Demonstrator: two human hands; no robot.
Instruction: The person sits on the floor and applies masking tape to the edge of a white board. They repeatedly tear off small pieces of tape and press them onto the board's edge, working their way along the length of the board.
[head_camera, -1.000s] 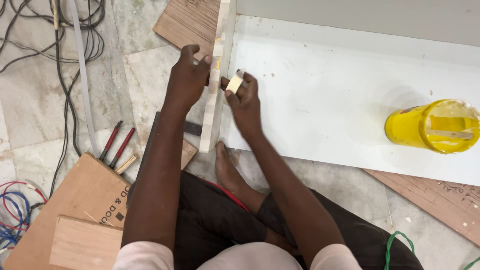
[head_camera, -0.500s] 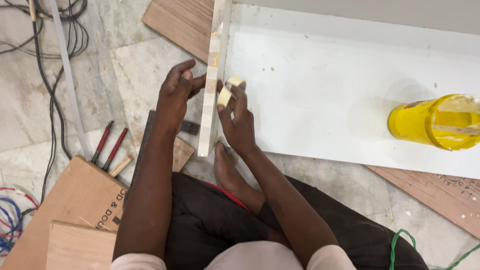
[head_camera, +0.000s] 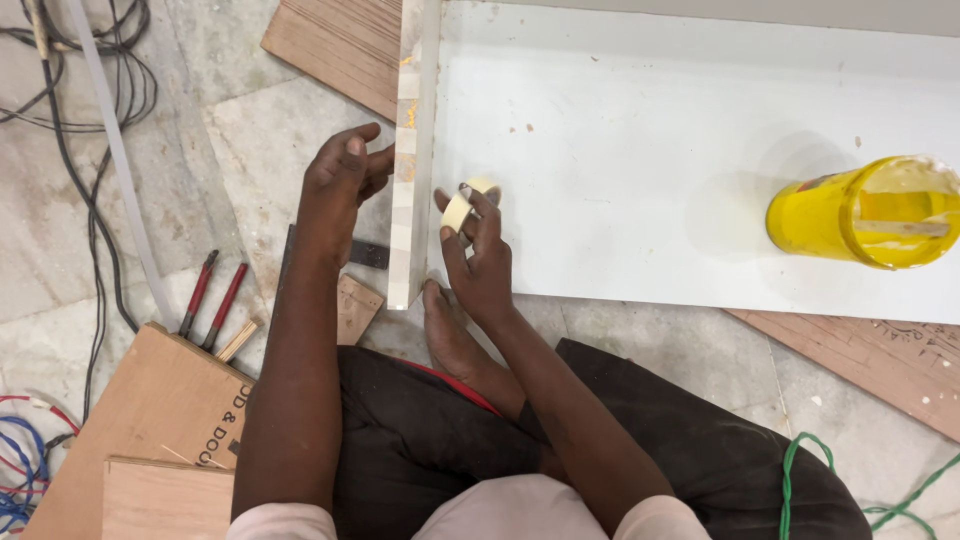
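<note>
White panel (head_camera: 650, 150) flat on floor, upright edge strip (head_camera: 408, 180) at its left side. Left hand (head_camera: 335, 185) steadies strip, fingers loosely curled against it. Right hand (head_camera: 480, 260) w/ fingers pinching tape roll (head_camera: 470, 200) just beside strip. Looks like taping step; next calls for pulling tape across the joint.

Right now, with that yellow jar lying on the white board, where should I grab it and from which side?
Grip the yellow jar around its round body, coming down from above, fingers across its width. It lies on its side on the white board with its open mouth facing right and a stick inside, so the mouth end looks awkward. Nothing crowds it; both hands are far off by the board's edge.
</note>
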